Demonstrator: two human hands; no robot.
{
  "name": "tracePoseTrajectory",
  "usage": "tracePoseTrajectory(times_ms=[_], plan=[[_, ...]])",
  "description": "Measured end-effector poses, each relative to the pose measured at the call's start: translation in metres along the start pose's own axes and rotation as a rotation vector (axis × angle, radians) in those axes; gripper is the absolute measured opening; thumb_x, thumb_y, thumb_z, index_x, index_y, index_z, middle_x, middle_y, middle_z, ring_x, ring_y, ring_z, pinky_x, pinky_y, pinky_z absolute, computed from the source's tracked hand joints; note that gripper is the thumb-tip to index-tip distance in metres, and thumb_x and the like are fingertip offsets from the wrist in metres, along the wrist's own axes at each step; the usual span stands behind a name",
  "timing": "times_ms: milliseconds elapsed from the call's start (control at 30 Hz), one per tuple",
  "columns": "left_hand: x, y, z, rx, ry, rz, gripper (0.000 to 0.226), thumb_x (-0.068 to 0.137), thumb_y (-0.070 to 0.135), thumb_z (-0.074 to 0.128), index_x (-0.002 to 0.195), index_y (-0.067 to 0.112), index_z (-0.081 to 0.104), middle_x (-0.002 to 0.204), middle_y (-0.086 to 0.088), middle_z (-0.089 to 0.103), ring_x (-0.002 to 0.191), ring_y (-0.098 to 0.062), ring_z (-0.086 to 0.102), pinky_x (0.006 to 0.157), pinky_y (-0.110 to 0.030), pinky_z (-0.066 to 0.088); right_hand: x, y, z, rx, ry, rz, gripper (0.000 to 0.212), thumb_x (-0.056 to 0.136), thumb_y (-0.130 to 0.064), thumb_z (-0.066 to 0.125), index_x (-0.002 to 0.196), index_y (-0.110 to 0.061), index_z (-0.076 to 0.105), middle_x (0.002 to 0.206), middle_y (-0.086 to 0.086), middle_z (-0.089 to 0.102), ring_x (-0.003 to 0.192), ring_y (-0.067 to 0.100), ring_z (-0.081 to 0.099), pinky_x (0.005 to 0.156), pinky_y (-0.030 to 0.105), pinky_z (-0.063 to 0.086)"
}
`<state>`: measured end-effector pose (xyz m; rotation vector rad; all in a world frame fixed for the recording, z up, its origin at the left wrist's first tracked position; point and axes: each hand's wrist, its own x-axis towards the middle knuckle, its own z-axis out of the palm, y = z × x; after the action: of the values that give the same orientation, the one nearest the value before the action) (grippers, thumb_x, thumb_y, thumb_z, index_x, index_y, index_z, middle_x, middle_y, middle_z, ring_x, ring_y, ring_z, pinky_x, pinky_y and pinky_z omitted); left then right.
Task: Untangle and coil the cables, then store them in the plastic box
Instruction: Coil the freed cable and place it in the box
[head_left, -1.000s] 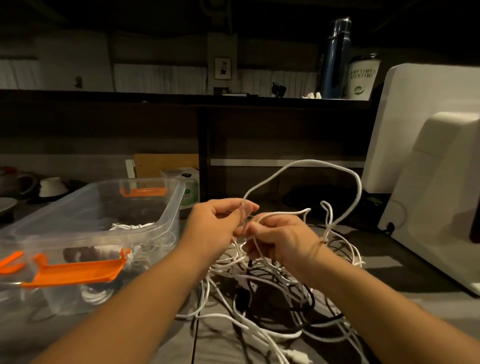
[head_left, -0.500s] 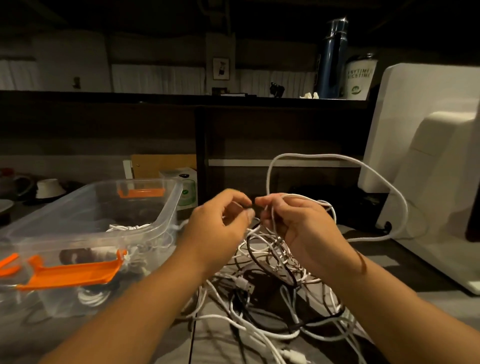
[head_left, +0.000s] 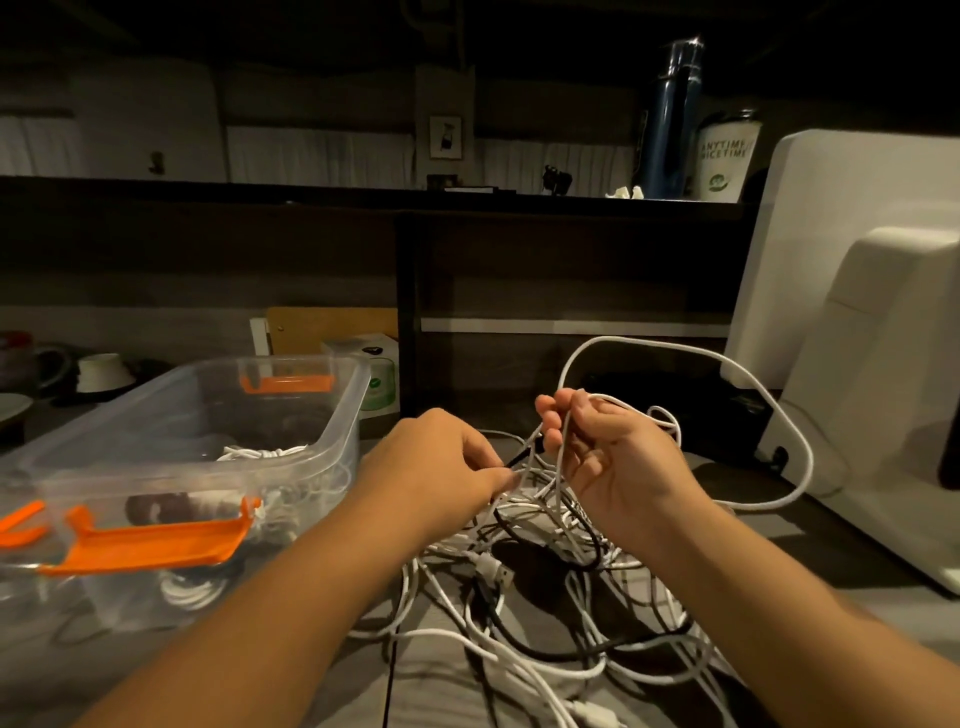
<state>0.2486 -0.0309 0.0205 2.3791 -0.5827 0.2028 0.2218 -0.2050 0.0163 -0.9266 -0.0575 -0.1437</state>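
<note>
A tangle of white and black cables (head_left: 550, 587) lies on the dark table in front of me. My right hand (head_left: 613, 457) is raised over the pile and grips a white cable (head_left: 691, 358) that arcs up and out to the right in a wide loop. Lower and to the left, my left hand (head_left: 441, 467) pinches strands at the top of the tangle. The clear plastic box (head_left: 332, 431) with orange latches stands at the left and holds coiled white and dark cables.
A white appliance (head_left: 872, 332) fills the right side, close to the cable loop. A shelf behind carries a blue bottle (head_left: 670, 119) and a white cup (head_left: 724, 158). Small boxes (head_left: 374, 364) stand behind the plastic box. Cups sit at the far left.
My hands have moved apart: the right one rose and shifted right with the white cable, the left one dropped to the tangle. The white loop has swung wider to the right.
</note>
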Motion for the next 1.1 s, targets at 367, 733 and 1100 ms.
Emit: tracePoseTrajectory(times_ms=[367,733,1100], plan=[[-0.015,0.000,-0.015,0.363,-0.151,0.072,0.007,0.092,0.040,0.067,0.098,0.037,0.069,0.097,0.015,0.065,0.093,-0.009,0.060,0.084,-0.033,0.053,0.015,-0.023,-0.017,0.146,0.274,-0.153,0.022,0.106,-0.006,0.045,0.097,0.002,0.063,0.098,0.017,0.068,0.089,0.022,0.072,0.065,0.026,0.062],[-0.010,0.003,0.008,-0.058,-0.038,0.161,0.032,0.089,0.061,0.060,0.113,0.041,0.068,0.111,0.021,0.058,0.107,-0.001,0.052,0.096,-0.037,0.048,0.001,-0.007,0.002,0.175,0.075,-0.044,0.020,0.104,-0.005,0.045,0.101,0.001,0.064,0.102,0.018,0.075,0.088,0.022,0.076,0.077,0.028,0.063],[0.001,-0.002,-0.003,-0.937,0.328,0.017,0.026,0.100,0.035,0.053,0.097,0.032,0.079,0.066,-0.001,0.051,0.062,-0.011,0.040,0.059,-0.026,0.036,-0.015,0.005,0.013,-0.456,-0.296,0.118,0.025,0.101,-0.001,0.047,0.093,0.001,0.071,0.112,0.018,0.072,0.079,0.022,0.069,0.070,0.028,0.058]])
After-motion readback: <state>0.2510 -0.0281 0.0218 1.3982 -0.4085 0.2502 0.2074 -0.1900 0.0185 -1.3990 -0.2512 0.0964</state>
